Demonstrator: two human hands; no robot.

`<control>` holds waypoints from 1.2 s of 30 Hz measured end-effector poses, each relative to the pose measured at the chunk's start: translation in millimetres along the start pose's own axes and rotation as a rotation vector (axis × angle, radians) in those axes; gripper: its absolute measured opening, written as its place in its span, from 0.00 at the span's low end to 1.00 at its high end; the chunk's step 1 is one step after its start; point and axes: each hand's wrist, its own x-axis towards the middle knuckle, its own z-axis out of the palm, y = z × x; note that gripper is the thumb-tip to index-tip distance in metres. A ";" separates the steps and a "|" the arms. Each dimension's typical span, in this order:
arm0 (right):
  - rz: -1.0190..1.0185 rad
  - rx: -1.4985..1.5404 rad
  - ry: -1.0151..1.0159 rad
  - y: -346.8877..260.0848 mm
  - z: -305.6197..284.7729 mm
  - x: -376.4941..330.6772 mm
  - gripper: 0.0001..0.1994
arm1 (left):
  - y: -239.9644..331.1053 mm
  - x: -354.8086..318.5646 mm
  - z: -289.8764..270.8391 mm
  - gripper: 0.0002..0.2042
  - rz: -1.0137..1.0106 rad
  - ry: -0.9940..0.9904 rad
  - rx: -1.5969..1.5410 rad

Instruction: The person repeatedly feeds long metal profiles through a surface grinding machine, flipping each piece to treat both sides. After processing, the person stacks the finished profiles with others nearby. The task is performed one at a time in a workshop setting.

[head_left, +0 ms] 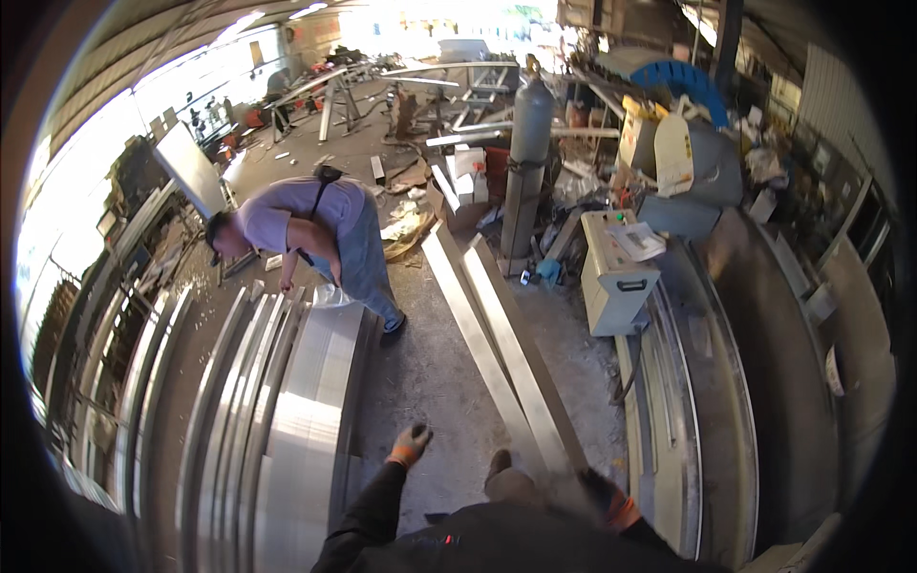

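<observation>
Two long silvery metal beams (521, 349) lie side by side, running away from my body and spreading slightly apart toward the far end. My right hand (604, 495), in a dark glove with an orange cuff, grips the right-hand beam near its close end; its fingers are partly blurred. My left hand (411, 445), gloved the same way, is held out over the floor left of the beams. Its fingers are curled, with nothing visible in them. One of my shoes (501, 463) shows between the hands.
To the left, a person (310, 224) bends over a stack of long metal profiles (306, 401). A grey gas cylinder (532, 124) stands beyond the beams. On the right are a pale machine box (618, 272) and long metal sheets (731, 353). Scrap and trestles fill the far floor.
</observation>
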 end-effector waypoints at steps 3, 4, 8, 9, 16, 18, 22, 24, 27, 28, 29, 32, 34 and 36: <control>0.092 0.112 -0.126 -102.8 18.5 117.4 0.24 | -23.0 14.6 -9.9 0.34 -0.232 -0.055 0.340; 0.098 0.091 -0.056 -134.1 20.2 151.8 0.23 | -31.5 13.3 -23.7 0.33 -0.247 -0.124 0.422; 0.462 0.965 -0.082 -240.3 7.4 320.2 0.24 | -40.6 26.7 -77.6 0.15 -0.413 -0.348 0.770; 0.572 1.269 -0.153 -266.2 2.8 364.6 0.24 | -36.9 44.0 -85.7 0.15 -0.440 -0.312 0.744; -0.032 0.131 -0.353 -419.4 67.6 665.4 0.24 | 8.2 424.5 -122.7 0.16 -0.332 -0.271 0.676; -0.151 -0.137 -0.454 -455.5 112.1 743.6 0.24 | 39.2 591.1 -141.6 0.17 -0.101 -0.305 0.833; -0.310 -0.368 -0.616 -525.6 178.5 891.4 0.26 | 180.2 928.7 -189.2 0.17 0.333 -0.054 0.721; -0.440 -0.474 -0.617 -559.5 192.1 973.7 0.27 | 287.1 1090.1 -213.1 0.27 -0.085 -0.055 -0.032; -0.291 -0.236 -0.653 -610.1 197.7 1103.9 0.26 | 433.7 1256.4 -243.2 0.28 0.087 -0.105 -0.347; -0.394 -0.302 -0.686 -624.6 200.3 1149.0 0.26 | 472.4 1295.2 -252.3 0.27 0.094 -0.212 -0.557; -0.354 -0.249 -0.667 -643.5 202.8 1194.8 0.25 | 507.3 1330.3 -260.7 0.26 0.079 -0.335 -0.623; -0.012 0.224 -0.601 -708.7 219.2 1339.1 0.22 | 589.0 1414.3 -285.9 0.31 0.191 -0.828 -0.704; 0.044 0.262 -0.494 -762.1 235.7 1440.8 0.21 | 644.7 1465.0 -289.0 0.35 0.114 -0.906 -0.812; 0.208 0.365 -0.417 -809.3 253.7 1536.5 0.21 | 690.1 1520.1 -300.0 0.35 0.153 -0.932 -0.725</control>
